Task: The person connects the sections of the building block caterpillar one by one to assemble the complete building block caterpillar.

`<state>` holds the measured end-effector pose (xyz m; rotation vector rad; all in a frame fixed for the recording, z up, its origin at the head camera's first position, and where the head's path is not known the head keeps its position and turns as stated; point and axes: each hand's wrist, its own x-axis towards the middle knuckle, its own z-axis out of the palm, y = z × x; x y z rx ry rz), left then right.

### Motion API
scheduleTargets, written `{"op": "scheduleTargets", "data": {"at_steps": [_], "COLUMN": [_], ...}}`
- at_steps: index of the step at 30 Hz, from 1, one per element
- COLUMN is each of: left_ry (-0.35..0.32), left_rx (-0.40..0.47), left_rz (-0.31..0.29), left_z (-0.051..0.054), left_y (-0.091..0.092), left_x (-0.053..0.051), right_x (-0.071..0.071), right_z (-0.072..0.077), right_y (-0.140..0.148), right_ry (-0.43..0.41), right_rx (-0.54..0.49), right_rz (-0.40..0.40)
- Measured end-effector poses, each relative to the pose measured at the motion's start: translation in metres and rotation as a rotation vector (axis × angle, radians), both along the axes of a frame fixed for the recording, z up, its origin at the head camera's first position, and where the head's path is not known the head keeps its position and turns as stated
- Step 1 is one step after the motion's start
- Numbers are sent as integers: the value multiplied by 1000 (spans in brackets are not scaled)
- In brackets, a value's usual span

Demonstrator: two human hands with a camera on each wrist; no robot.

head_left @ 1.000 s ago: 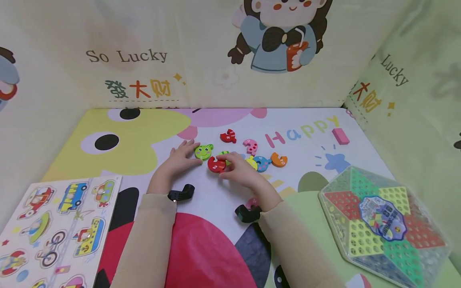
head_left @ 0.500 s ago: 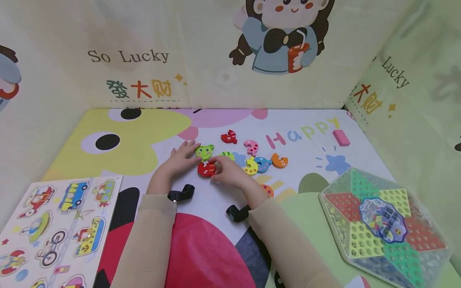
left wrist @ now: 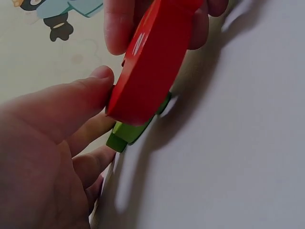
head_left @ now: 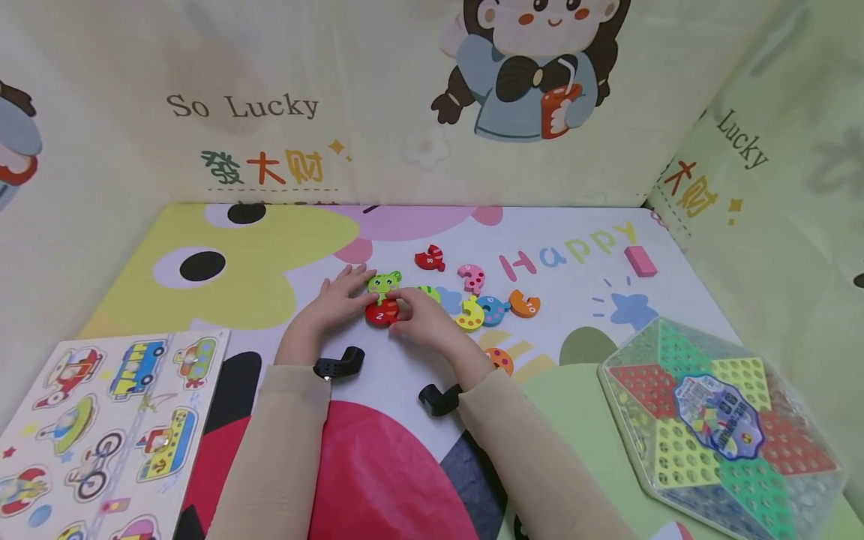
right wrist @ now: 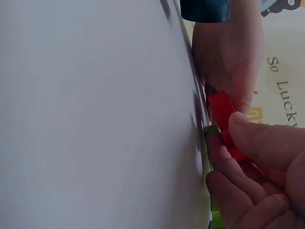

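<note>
My right hand (head_left: 432,319) pinches a red wooden puzzle piece (head_left: 380,313) marked 2 between thumb and fingers. The piece sits at the lower edge of a green frog-head puzzle piece (head_left: 385,282), partly over it. In the left wrist view the red piece (left wrist: 152,67) is tilted above the white surface, with the green piece (left wrist: 128,133) beneath. My left hand (head_left: 337,300) has its fingers extended at the frog head's left side, and its thumb tip touches the red piece. The right wrist view shows the red piece (right wrist: 221,107) between both hands.
Right of the hands lie several number pieces, among them red (head_left: 430,259), pink (head_left: 471,278), yellow (head_left: 470,313), blue (head_left: 493,309) and orange (head_left: 524,304). A spotted orange piece (head_left: 499,360) is beside the right wrist. A picture board (head_left: 121,435) and hexagonal game board (head_left: 715,412) flank the arms.
My right hand has moved left with the red piece, bringing it against the frog head. The spotted orange piece has come into view by the right wrist. My left hand has stayed in place.
</note>
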<state>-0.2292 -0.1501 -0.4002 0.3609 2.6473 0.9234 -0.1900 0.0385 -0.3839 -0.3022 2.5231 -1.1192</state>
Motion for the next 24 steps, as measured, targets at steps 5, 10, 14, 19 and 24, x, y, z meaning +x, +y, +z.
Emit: {"op": "scheduleTargets", "data": {"at_steps": [5,10,14,19,24], "left_ry": [0,1,2,20,20], "left_rx": [7,11,5,-7,-7], "left_rz": [0,-1,-3,-16,-20], "left_z": [0,-1,-1,-2,-1], "left_y": [0,-1,-1,-1,-1], "left_x": [-1,-1,-2,-2,-1], "right_x": [-1,0,-1,-1,-2], "right_z": [-1,-1,-3,-7,-10], "right_y": [-1,-1,0,3,6], "right_ry": [24,37,37,62,67], "right_rx": [25,37,24,18,20], "right_rz": [-23,-38,-39,-22,-11]}}
